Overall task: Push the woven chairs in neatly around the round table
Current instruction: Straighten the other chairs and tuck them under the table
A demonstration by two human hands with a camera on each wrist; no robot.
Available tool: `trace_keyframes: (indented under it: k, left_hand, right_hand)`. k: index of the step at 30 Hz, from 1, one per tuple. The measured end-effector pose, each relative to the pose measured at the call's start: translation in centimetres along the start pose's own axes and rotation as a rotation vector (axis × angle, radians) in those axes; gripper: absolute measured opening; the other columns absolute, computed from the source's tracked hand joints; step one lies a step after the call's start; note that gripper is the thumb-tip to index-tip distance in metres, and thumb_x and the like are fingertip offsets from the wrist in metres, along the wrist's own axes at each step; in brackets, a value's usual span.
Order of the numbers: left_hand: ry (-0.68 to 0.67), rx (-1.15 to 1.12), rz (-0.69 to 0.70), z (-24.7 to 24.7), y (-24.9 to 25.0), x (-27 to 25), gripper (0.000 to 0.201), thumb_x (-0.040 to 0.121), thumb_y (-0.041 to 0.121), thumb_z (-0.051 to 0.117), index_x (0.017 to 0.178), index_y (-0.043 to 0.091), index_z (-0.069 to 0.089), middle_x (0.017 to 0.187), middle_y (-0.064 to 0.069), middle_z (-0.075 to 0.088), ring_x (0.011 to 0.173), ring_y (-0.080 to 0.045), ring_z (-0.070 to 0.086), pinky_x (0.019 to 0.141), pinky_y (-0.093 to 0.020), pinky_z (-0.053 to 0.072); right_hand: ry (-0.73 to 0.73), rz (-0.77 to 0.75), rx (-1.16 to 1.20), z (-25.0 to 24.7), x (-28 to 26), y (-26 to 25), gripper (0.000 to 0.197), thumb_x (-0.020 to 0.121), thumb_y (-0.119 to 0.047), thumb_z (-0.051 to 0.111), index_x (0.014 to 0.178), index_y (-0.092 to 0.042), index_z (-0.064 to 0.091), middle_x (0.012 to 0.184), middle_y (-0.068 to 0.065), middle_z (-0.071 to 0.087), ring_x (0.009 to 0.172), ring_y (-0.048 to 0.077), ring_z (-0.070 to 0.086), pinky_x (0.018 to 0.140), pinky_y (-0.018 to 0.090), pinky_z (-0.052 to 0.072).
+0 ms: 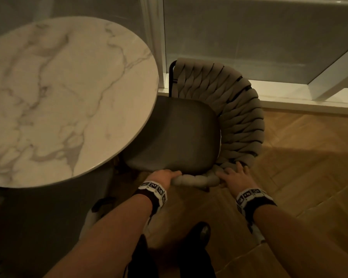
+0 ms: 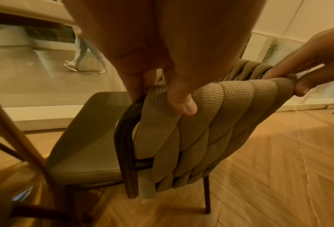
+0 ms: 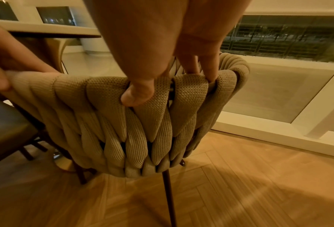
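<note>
A woven chair (image 1: pixel 235 109) with a beige braided back and a dark seat (image 1: pixel 175 133) stands right of the round marble table (image 1: pixel 64 93), its seat partly under the table's rim. My left hand (image 1: pixel 165 177) grips the near end of the braided back rail (image 2: pixel 210 104), thumb on the outside. My right hand (image 1: pixel 234 177) grips the same rail a little further right, thumb pressed on the weave (image 3: pixel 142 119) and fingers over the top. Both hands hold the chair's back (image 3: pixel 123 130) from behind.
A low white window frame (image 1: pixel 289 97) and glass run close behind the chair. Herringbone wood floor (image 1: pixel 299 157) spreads to the right. My dark shoe (image 1: pixel 199 233) is below the chair. The table's base (image 2: pixel 16 138) and another chair's legs (image 3: pixel 32 150) are under the table.
</note>
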State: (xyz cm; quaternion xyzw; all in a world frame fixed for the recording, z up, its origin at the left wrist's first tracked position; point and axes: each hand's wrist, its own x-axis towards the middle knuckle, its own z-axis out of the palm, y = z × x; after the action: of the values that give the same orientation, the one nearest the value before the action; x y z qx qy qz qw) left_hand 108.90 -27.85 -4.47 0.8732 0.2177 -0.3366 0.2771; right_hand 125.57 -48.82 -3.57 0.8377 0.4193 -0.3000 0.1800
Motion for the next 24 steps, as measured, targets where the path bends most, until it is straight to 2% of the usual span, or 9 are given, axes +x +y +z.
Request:
trace_keyframes:
  k: [5, 9, 12, 15, 20, 22, 24]
  left_hand:
    - [0.0, -0.015, -0.037, 0.5, -2.6, -1.1, 0.048, 0.098, 0.03, 0.041, 0.144, 0.042, 0.032, 0.151, 0.0, 0.038, 0.137, -0.026, 0.037, 0.114, -0.042, 0.031]
    - [0.01, 0.034, -0.028, 0.6, -3.1, -1.8, 0.053, 0.099, 0.024, 0.039, 0.147, 0.041, 0.024, 0.157, 0.002, 0.028, 0.142, -0.03, 0.027, 0.117, -0.045, 0.026]
    - [0.052, 0.043, -0.041, 0.5, -3.2, -1.9, 0.057, 0.098, 0.016, 0.04, 0.148, 0.038, 0.022, 0.158, 0.001, 0.025, 0.143, -0.031, 0.026, 0.117, -0.046, 0.027]
    - [0.073, 0.032, -0.055, 0.7, -3.3, -1.9, 0.059, 0.097, 0.017, 0.044, 0.149, 0.036, 0.021, 0.159, 0.0, 0.024, 0.143, -0.031, 0.026, 0.117, -0.048, 0.029]
    - [0.053, -0.001, -0.1, 1.0, -2.7, -1.8, 0.06, 0.099, 0.017, 0.041, 0.151, 0.032, 0.015, 0.161, -0.003, 0.016, 0.146, -0.033, 0.016, 0.119, -0.047, 0.023]
    - [0.087, -0.005, -0.125, 1.0, -2.1, -2.0, 0.061, 0.097, 0.02, 0.044, 0.15, 0.031, 0.016, 0.16, -0.004, 0.018, 0.145, -0.033, 0.018, 0.119, -0.048, 0.023]
    - [0.137, 0.039, -0.138, 1.2, -1.3, -2.2, 0.059, 0.095, 0.027, 0.048, 0.148, 0.028, 0.022, 0.156, -0.007, 0.026, 0.142, -0.034, 0.025, 0.118, -0.048, 0.022]
  right_hand:
    - [-0.005, -0.04, -0.087, -0.4, -0.4, -2.4, 0.05, 0.097, -0.044, 0.042, 0.143, -0.041, 0.024, 0.151, 0.004, 0.035, 0.14, 0.043, 0.019, 0.108, 0.056, 0.026]
    - [-0.045, -0.01, -0.075, -0.6, -0.5, -3.0, 0.052, 0.098, -0.04, 0.043, 0.145, -0.042, 0.022, 0.153, 0.003, 0.032, 0.142, 0.043, 0.015, 0.111, 0.058, 0.022]
    - [-0.063, 0.018, -0.039, -1.1, -0.2, -2.9, 0.052, 0.098, -0.038, 0.043, 0.146, -0.042, 0.022, 0.154, 0.002, 0.031, 0.144, 0.044, 0.009, 0.114, 0.059, 0.017]
    - [-0.067, 0.019, -0.004, -1.3, 0.1, -3.0, 0.052, 0.099, -0.034, 0.044, 0.146, -0.041, 0.023, 0.155, 0.002, 0.029, 0.144, 0.045, 0.004, 0.115, 0.06, 0.012]
    - [-0.06, 0.004, 0.001, -1.1, 0.3, -3.0, 0.053, 0.099, -0.029, 0.044, 0.146, -0.042, 0.023, 0.155, 0.002, 0.028, 0.144, 0.046, 0.003, 0.115, 0.062, 0.011]
    - [-0.062, -0.031, -0.011, -1.4, 0.4, -2.7, 0.051, 0.098, -0.031, 0.046, 0.144, -0.042, 0.028, 0.153, 0.003, 0.033, 0.143, 0.044, 0.012, 0.113, 0.061, 0.015]
    - [-0.033, -0.124, -0.003, -2.1, 0.5, -1.5, 0.046, 0.096, -0.041, 0.049, 0.14, -0.041, 0.036, 0.144, 0.002, 0.045, 0.135, 0.034, 0.034, 0.109, 0.053, 0.029]
